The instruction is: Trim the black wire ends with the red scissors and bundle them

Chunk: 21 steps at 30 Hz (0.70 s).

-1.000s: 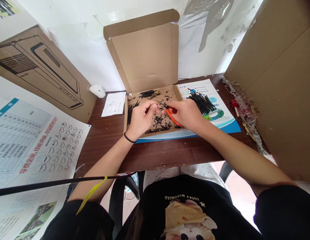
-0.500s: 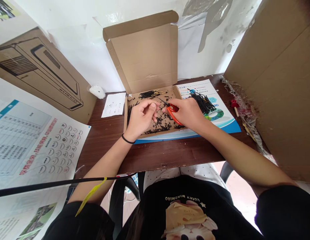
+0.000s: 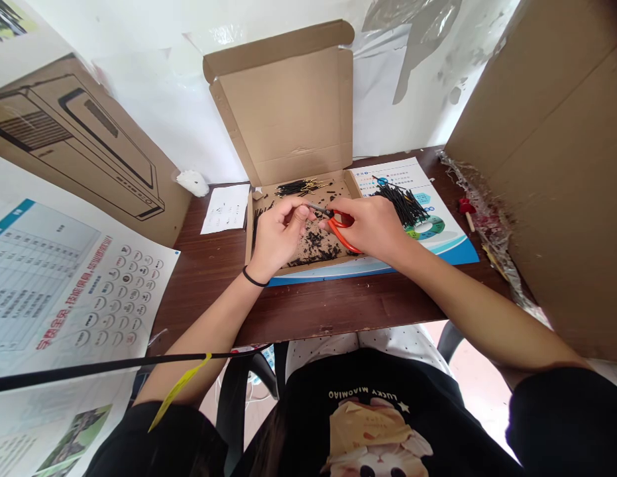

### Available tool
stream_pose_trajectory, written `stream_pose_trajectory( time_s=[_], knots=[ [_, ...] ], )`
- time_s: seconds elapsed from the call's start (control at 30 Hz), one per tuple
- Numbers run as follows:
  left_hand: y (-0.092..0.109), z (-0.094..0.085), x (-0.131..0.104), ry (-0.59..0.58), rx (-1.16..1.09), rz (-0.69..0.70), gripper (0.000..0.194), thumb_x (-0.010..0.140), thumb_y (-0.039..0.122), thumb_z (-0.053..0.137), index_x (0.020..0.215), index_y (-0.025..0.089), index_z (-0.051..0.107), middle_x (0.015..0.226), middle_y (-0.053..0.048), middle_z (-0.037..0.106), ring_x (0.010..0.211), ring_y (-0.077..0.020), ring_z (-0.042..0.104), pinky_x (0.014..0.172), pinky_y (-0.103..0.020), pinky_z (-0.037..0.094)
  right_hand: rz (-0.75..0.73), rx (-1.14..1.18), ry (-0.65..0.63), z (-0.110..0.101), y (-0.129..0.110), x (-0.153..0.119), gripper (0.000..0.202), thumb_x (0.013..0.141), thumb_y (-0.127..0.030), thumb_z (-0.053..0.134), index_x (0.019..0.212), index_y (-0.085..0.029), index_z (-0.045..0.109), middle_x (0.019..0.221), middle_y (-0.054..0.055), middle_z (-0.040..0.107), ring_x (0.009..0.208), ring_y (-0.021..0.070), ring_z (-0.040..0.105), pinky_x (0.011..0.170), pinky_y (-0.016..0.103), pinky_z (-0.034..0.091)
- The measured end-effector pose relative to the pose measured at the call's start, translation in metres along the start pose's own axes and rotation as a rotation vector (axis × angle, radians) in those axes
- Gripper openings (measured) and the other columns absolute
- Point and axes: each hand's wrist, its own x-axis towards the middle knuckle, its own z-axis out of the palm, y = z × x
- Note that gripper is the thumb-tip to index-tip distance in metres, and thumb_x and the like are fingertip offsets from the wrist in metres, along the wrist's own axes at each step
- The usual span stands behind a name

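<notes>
My right hand grips orange-handled scissors, whose dark blades point left to the fingertips of my left hand. Thumb and forefinger of the left hand are pinched together; whatever lies between them is too small to make out. Both hands are over a shallow cardboard box with its lid raised. Inside, black cut scraps litter the bottom, and a bundle of thin black sticks with gold-coloured ends lies at the back. More black pieces show at the box's left side, partly behind my left hand.
A heap of black sticks rests on a printed sheet right of the box. On the left are a small white paper and a crumpled white wad. Cardboard panels flank the brown table; crumpled clear plastic lies along the right.
The scissors have swung lower and left, so their blades now meet the left fingertips. My left hand stays nearly in place.
</notes>
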Motion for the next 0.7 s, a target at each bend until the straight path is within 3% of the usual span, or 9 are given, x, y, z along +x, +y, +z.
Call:
stream_pose_trajectory(
  time_s=[0.4,0.57,0.7],
  knots=[
    [0.0004,-0.0003,-0.0017,0.008,-0.015,0.001,0.033,0.091,0.052,0.057,0.089,0.020,0.066,0.076,-0.003,0.069,0.049,-0.0078,0.053,0.047,-0.023,0.045,-0.013,-0.042,-0.046,0.0014,0.0007,0.0001,0.045,0.090,-0.058,0.049,0.080,-0.020,0.072,0.062,0.004,0.064,0.059,0.0156,0.052,0.057,0.029,0.025],
    [0.0028,-0.0004,-0.0006,-0.030,-0.050,-0.022,0.034,0.090,0.050,0.060,0.082,0.017,0.064,0.071,-0.003,0.068,0.044,-0.0048,0.051,0.039,-0.018,0.040,0.029,-0.080,-0.076,0.0019,0.0012,0.0010,0.051,0.090,-0.061,0.045,0.074,-0.020,0.071,0.058,0.004,0.060,0.057,0.0159,0.049,0.057,0.029,0.023],
    [0.0004,-0.0013,0.0024,-0.026,-0.121,-0.023,0.031,0.089,0.046,0.062,0.084,0.016,0.065,0.071,-0.002,0.067,0.046,-0.0039,0.052,0.041,-0.016,0.044,0.095,-0.023,-0.068,-0.0009,0.0005,0.0031,0.051,0.091,-0.060,0.046,0.068,-0.020,0.067,0.058,0.004,0.060,0.056,0.0144,0.045,0.056,0.029,0.024]
  ],
)
